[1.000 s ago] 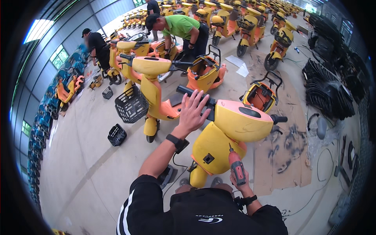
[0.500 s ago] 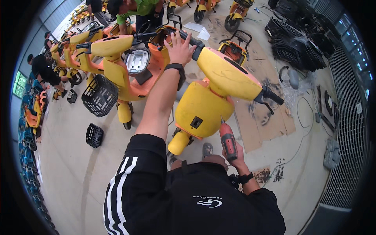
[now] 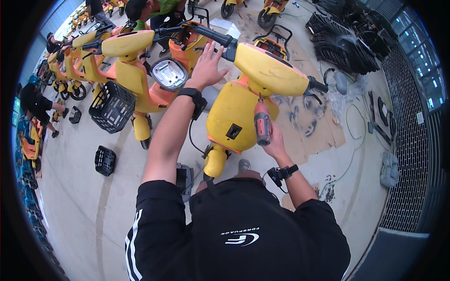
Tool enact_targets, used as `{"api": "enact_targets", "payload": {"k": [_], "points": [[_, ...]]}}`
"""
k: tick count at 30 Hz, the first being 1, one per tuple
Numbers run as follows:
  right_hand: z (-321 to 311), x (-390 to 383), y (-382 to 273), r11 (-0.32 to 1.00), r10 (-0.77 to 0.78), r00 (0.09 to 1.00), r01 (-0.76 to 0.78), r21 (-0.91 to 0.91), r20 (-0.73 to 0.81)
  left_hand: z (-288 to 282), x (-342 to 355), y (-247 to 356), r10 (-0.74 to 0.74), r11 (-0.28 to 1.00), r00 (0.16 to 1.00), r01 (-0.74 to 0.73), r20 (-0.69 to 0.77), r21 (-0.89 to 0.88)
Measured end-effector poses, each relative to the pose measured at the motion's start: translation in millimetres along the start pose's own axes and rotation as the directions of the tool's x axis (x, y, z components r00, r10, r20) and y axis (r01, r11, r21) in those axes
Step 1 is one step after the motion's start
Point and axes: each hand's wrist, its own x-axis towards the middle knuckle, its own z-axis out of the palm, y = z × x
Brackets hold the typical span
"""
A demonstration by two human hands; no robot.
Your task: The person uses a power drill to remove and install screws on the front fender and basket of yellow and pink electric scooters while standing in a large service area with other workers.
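A yellow electric scooter stands front-on before me, with a rounded front panel (image 3: 225, 114) and a handlebar cowl (image 3: 272, 70) above it. My right hand (image 3: 275, 140) is closed around a red and dark power screwdriver (image 3: 263, 124). Its bit points up at the top of the front panel, just under the cowl; whether the tip touches a screw is too small to tell. My left hand (image 3: 207, 68) has its fingers stretched out beside the black handlebar grip (image 3: 213, 35) and brake lever, wrapped around neither.
To the left stands another yellow scooter with a black basket (image 3: 112, 107); a loose basket (image 3: 105, 160) lies on the floor. A co-worker in green (image 3: 166, 7) bends over at the back. Cardboard (image 3: 311, 126), a cable and black parts (image 3: 344, 42) lie to the right.
My right hand has raised the power screwdriver up and left, to the top of the front panel. My left hand has come down a little from the handlebar. The whole view has shifted slightly.
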Motion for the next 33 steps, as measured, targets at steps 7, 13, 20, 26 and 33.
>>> {"api": "enact_targets", "payload": {"k": [7,13,20,26,33], "points": [[8,6,19,0.995,0.019,0.999,-0.015,0.098,-0.038,-7,6,-3,-0.017,0.993,0.995,0.004,0.103,0.118],[7,19,10,0.983,0.053,0.998,-0.044,0.179,-0.045,0,8,3,-0.107,0.988,0.986,0.090,0.128,0.128],[27,16,-2,0.973,0.085,0.983,-0.047,0.227,-0.163,-3,6,5,-0.055,0.994,0.993,0.044,0.107,0.104],[47,14,-3,0.852,0.225,0.965,-0.127,0.507,-0.135,-3,3,-1,-0.043,0.998,0.991,0.037,0.127,0.051],[57,25,-21,0.660,0.413,0.903,-0.207,0.722,-0.118,-8,2,-3,0.044,0.998,0.992,-0.038,0.120,-0.059]]}}
